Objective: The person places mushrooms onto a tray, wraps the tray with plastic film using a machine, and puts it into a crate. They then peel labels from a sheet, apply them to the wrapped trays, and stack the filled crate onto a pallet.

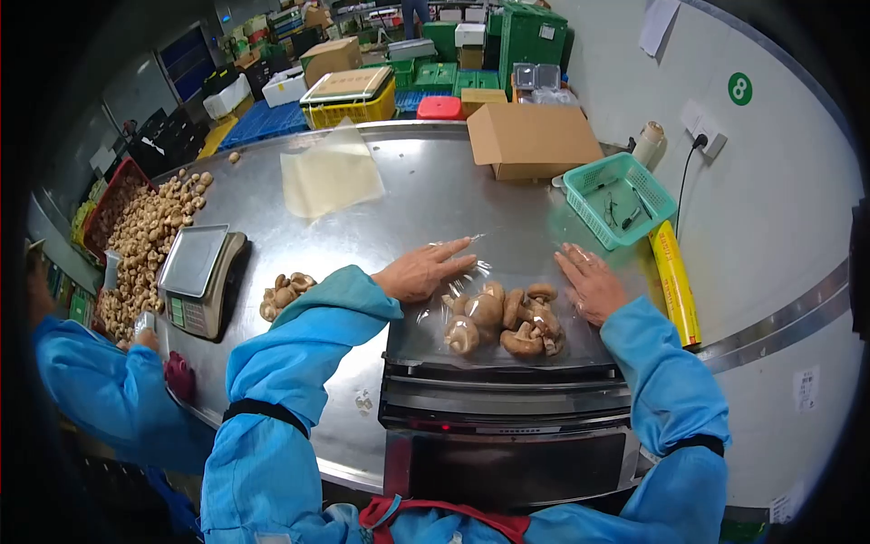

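Brown mushrooms (486,311) lie in two groups under clear plastic film (498,263) on the wrapping machine (503,399) in front of me. My left hand (424,270) rests beside the left group, fingers stretched forward at the film. On the other side, my right hand (591,283) lies flat with its fingers spread, touching the film right of the mushrooms. Both hands are open, and neither visibly grips anything. Whether a tray sits under the mushrooms is hard to make out.
A smaller mushroom pile (286,294) sits left of my forearm, near a scale (205,279). Many loose mushrooms (149,245) spill from a red crate. A co-worker's blue sleeve (118,381) is at left. A cardboard box (535,140), green basket (620,198) and yellow film box (674,283) stand right.
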Motion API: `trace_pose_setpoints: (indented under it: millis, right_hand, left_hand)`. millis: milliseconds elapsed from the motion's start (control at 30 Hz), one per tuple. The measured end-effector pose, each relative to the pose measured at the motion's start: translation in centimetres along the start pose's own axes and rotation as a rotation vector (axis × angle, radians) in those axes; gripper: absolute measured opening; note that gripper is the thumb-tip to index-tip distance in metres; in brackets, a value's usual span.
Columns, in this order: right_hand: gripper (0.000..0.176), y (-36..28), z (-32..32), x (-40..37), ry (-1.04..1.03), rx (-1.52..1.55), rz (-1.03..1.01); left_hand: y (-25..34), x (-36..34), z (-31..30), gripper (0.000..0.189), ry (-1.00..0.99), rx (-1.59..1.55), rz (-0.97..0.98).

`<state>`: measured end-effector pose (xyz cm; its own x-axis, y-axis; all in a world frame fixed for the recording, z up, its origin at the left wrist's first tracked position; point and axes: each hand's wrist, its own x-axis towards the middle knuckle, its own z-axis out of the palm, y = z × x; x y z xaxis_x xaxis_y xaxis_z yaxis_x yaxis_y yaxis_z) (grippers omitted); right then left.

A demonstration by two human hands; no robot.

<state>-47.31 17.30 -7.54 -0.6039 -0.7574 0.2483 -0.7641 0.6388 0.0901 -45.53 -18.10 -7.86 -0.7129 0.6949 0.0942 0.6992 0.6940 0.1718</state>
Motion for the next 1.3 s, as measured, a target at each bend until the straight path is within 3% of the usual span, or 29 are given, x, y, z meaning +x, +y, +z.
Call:
trace_pose_setpoints:
  millis: [33,133,200,233,367,467,533,600,633,667,700,733,800,867,900,1000,1067,1133,1200,1267,1300]
  right_hand:
    - [0.057,-0.3,0.5,0.1,-0.007,0.125,0.072]
    - [0.055,-0.3,1.5,0.5,0.076,0.086,0.125]
    - [0.054,-0.5,1.5,0.6,0.03,0.074,0.12]
    - [0.053,-0.5,1.4,0.6,-0.012,0.049,0.113]
    - [0.05,-1.7,2.4,-0.9,-0.096,0.1,0.137]
    - [0.045,-3.4,1.9,-3.1,-0.138,0.131,0.157]
    - [0.038,-3.8,3.5,-4.7,-0.066,0.689,0.287]
    - [0.038,-5.3,1.4,-4.6,-0.001,0.674,0.303]
    - [0.038,-6.2,-1.2,-4.7,-0.096,1.093,0.434]
    - [0.038,-7.7,-4.0,-5.2,-0.2,1.516,0.567]
    - [0.036,-9.4,-6.0,-6.1,-0.121,1.844,0.782]
    - [0.036,-10.7,-7.7,-7.1,-0.137,1.854,0.802]
    - [0.035,-13.0,-9.7,-9.4,-0.403,1.84,0.879]
    - [0.034,-16.6,-6.8,-14.7,-0.355,1.992,0.997]
    - [0.033,-18.4,-5.0,-16.9,-0.423,1.991,1.27]
    - [0.028,-22.0,-2.0,-20.1,-0.449,2.025,1.371]
    - [0.026,-22.7,-2.2,-20.6,-0.205,2.134,1.334]
    - [0.029,-23.1,-1.2,-21.9,-0.032,2.275,1.48]
    - [0.034,-24.7,-2.9,-20.8,0.115,2.293,1.488]
    - [0.035,-26.3,-4.0,-20.1,0.313,2.134,1.448]
    - [0.03,-27.2,-3.7,-20.1,0.334,1.921,1.477]
  left_hand:
    - [-0.4,0.0,0.0,0.065,-0.005,-0.011,-0.005]
    - [-2.2,0.3,-1.7,0.064,-0.089,0.004,0.089]
    - [-2.6,0.5,-2.5,0.071,0.045,0.139,0.232]
    - [-2.6,0.6,-1.9,0.064,-0.023,0.115,0.186]
    - [-0.3,-1.2,2.4,0.049,0.039,-0.126,0.016]
    - [2.4,-3.1,3.8,0.043,0.16,0.141,0.038]
    - [4.5,-4.6,3.4,0.039,0.262,0.277,0.041]
    - [7.3,-6.1,2.4,0.035,0.044,-1.172,-0.439]
    - [9.0,-6.7,1.9,0.035,0.037,-1.173,-0.442]
    - [11.1,-7.3,1.4,0.033,0.114,-1.405,-0.562]
    - [13.1,-8.1,0.6,0.032,0.194,-1.638,-0.69]
    - [15.2,-9.0,-1.2,0.034,0.17,-1.79,-0.767]
    - [16.7,-13.2,0.7,0.03,-0.092,-1.906,-0.779]
    - [21.3,-16.0,2.9,0.021,-0.103,-1.995,-1.25]
    - [23.2,-17.2,4.1,0.014,-0.066,-2.05,-1.345]
    - [24.9,-20.4,7.9,0.019,-0.065,-2.27,-1.203]
    - [24.7,-21.2,6.8,0.026,-0.058,-2.16,-1.234]
    - [24.2,-21.6,6.7,0.039,0.084,-2.087,-1.25]
    - [23.5,-22.1,6.4,0.041,0.148,-2.167,-1.123]
    - [23.7,-22.2,6.1,0.04,0.178,-2.078,-1.168]
    - [24.0,-22.3,7.0,0.036,0.213,-1.845,-1.114]
